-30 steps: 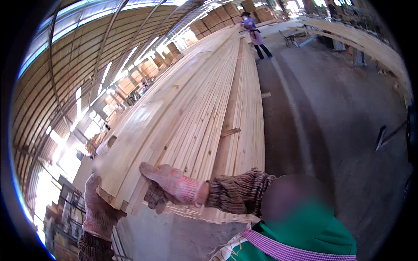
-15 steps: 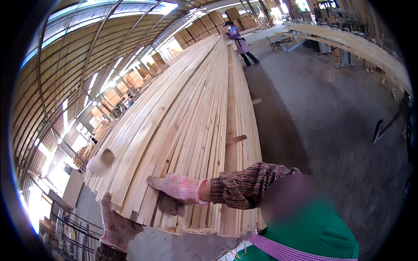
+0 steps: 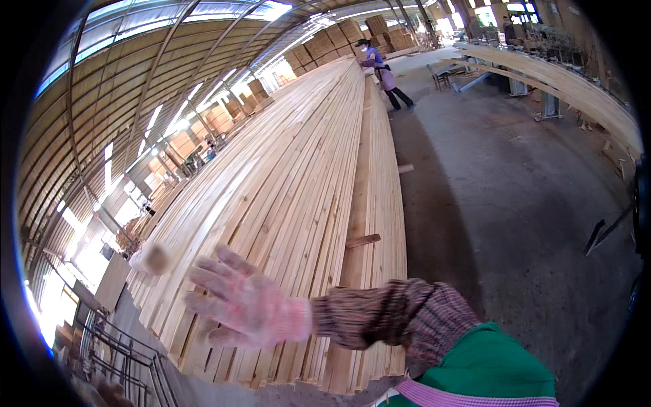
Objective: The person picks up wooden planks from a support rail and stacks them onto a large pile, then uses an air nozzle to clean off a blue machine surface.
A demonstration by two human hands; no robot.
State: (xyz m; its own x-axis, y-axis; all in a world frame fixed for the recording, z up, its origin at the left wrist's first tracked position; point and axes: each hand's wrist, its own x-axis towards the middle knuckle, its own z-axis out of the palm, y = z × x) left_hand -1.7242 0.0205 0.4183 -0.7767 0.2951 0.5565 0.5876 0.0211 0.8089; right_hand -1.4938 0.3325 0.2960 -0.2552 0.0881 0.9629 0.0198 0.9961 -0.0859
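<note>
Long pale wooden strips (image 3: 271, 224) lie side by side in a wide stack stretching away from me. Over their near ends, my right hand (image 3: 251, 305) in a pinkish-white knit glove is spread, fingers apart, holding nothing. Whether its palm touches the wood I cannot tell. Down at the lower left rim, a dark, smeared shape looks like my left hand (image 3: 105, 392); its fingers do not show clearly. A rounded whitish thing with a blurred brown end (image 3: 152, 259) rests at the stack's left edge.
A short wooden stick (image 3: 363, 241) pokes out between layers on the right. A person (image 3: 380, 68) stands at the stack's far end. Metal racks (image 3: 119, 353) stand at lower left; more boards lie on a bench (image 3: 563, 81) at far right. Concrete floor (image 3: 468, 163) runs alongside.
My right hand has opened, spread its fingers and shifted slightly left and down. My left hand has dropped from the board ends to the lower left rim. A raised board edge now lies level with the rest.
</note>
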